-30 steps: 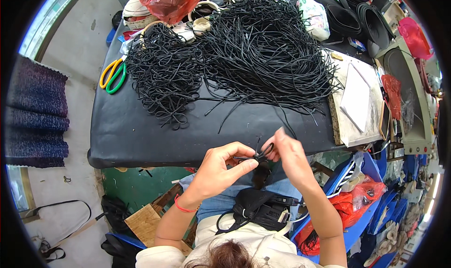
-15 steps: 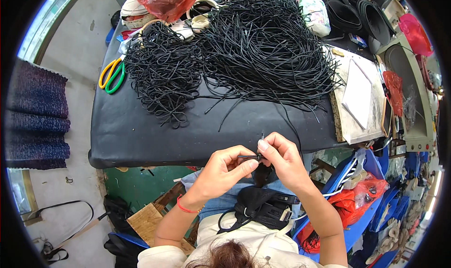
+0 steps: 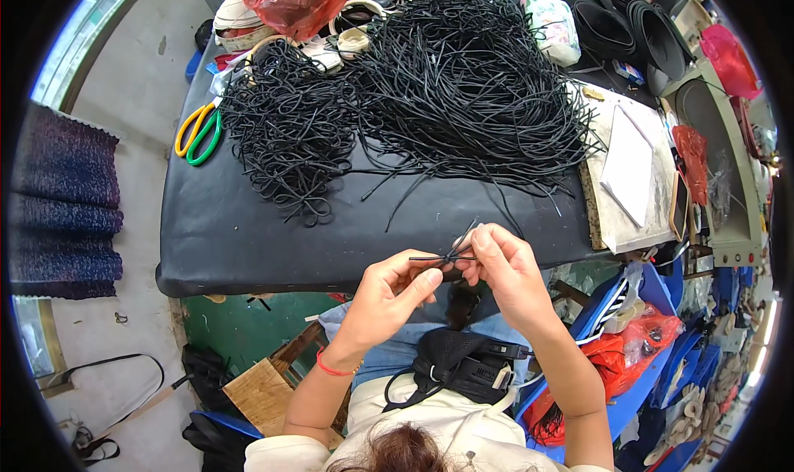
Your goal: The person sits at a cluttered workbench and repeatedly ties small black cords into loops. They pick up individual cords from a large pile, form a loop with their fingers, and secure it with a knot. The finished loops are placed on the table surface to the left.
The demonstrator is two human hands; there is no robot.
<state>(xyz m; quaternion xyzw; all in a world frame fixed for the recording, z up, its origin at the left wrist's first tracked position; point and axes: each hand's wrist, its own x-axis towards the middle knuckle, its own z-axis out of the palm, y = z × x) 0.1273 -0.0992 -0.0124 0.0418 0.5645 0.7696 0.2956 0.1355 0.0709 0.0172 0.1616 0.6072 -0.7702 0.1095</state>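
At far left, beyond and left of the left hand (image 3: 376, 302), we note scissors (image 3: 205, 110) with one yellow and one green handle. Right of them, farther off from that hand, lies a small pile (image 3: 289, 133) of looped black cords.

The left hand is half curled, its thumb now off the cord (image 3: 449, 258); half a second ago thumb and forefinger pinched it. Between the hands, the cord accordingly shows a dark knot in the open, with a length pointing left over the left forefinger. We judge that the knot is formed and now hangs mainly on the other hand.

Beyond both hands spreads a large pile (image 3: 480, 100) of black cords, well apart from the fingers. The right hand (image 3: 513, 278) grasps the cord between thumb and forefinger, just right of the knot, and a loose end rises past its fingertips. To its right and beyond it sits a pale slab (image 3: 600, 133) bearing a white sheet (image 3: 627, 174).

We cannot tell whether the left fingers touch the cord, as its near side is hidden. The knot's tightness is too small to read, and the right palm conceals its curled fingers. The large pile runs to the upper edge of our view.
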